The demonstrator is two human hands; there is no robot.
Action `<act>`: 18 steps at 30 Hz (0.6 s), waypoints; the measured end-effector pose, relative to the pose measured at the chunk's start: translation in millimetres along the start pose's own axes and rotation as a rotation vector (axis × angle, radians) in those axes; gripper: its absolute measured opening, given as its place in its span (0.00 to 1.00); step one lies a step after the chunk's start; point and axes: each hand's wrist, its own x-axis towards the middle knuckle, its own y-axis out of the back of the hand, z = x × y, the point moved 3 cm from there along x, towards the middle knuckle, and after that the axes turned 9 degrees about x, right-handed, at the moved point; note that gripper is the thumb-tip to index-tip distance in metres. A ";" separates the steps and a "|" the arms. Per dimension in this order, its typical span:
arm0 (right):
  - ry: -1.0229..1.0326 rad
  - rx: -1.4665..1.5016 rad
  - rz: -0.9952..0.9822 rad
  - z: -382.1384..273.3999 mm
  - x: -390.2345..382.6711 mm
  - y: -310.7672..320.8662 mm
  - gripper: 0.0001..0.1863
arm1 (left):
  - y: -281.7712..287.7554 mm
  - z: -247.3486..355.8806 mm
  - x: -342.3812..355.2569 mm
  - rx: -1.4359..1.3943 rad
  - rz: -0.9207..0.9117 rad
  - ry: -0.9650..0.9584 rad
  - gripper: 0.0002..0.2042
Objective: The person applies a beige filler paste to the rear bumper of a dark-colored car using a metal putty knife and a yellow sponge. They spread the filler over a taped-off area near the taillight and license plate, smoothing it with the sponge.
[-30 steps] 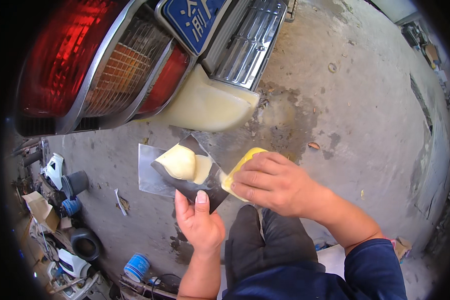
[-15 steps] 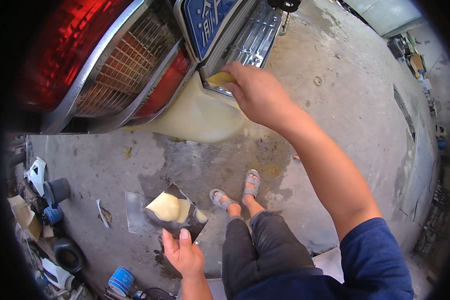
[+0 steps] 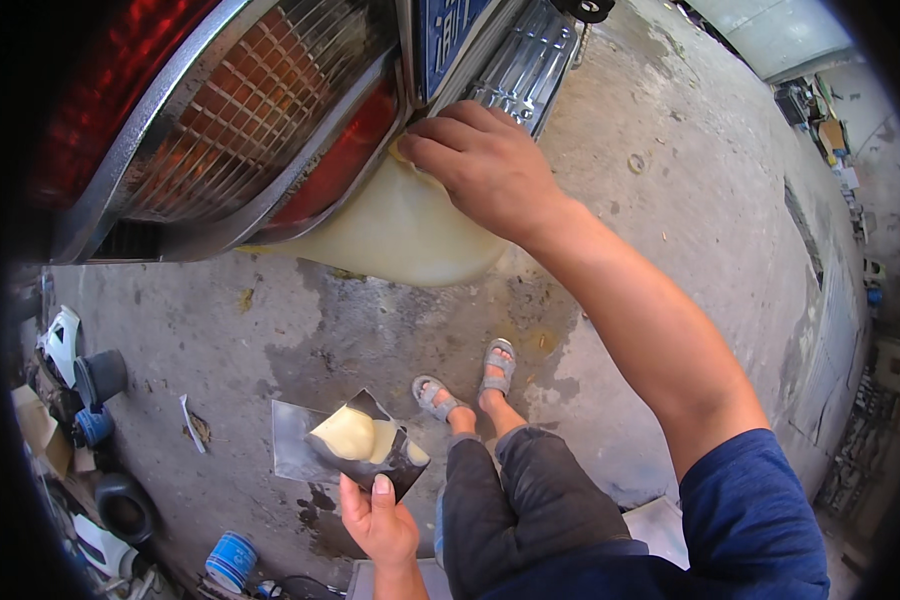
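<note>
My right hand [image 3: 490,175] is closed on a yellow putty spreader [image 3: 398,150], mostly hidden behind the fingers. The spreader touches the upper part of a cream, putty-coated bumper corner [image 3: 400,235], just below the tail light [image 3: 270,110]. Lower down, my left hand [image 3: 382,525] grips the near edge of a dark mixing board [image 3: 398,468] between thumb and fingers. A mound of cream putty [image 3: 345,436] sits on the board, with smaller smears beside it. A grey sheet [image 3: 295,440] sticks out at its left; whether it is part of the board I cannot tell.
Beside the tail light are a blue plate [image 3: 448,40] and shiny metal trim [image 3: 525,70]. My sandalled feet [image 3: 465,385] stand on stained concrete. At left lie a dark bucket [image 3: 100,375], a tire [image 3: 127,507] and a blue can [image 3: 231,562].
My right hand has moved left and slightly down, bringing the spreader from beside the metal trim onto the bumper corner. The board in my left hand has shifted slightly right and down.
</note>
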 end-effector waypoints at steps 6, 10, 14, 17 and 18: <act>0.044 0.028 -0.111 -13.9 10.3 -2.4 0.02 | 5.2 -5.0 0.4 0.004 0.006 0.023 0.25; 0.088 0.132 -0.198 -21.3 4.1 5.9 0.03 | 2.5 -0.5 0.7 -0.035 0.019 0.035 0.23; 0.055 0.071 -0.078 -4.4 -5.4 11.9 0.05 | 5.0 -3.9 -0.4 -0.027 0.028 0.044 0.23; -0.004 -0.042 -0.004 10.4 -4.5 9.4 0.06 | 3.9 -5.8 2.6 -0.030 0.011 0.055 0.23; -0.023 -0.053 -0.043 7.5 -1.7 7.7 0.08 | 5.6 -6.0 2.6 -0.033 0.011 0.060 0.23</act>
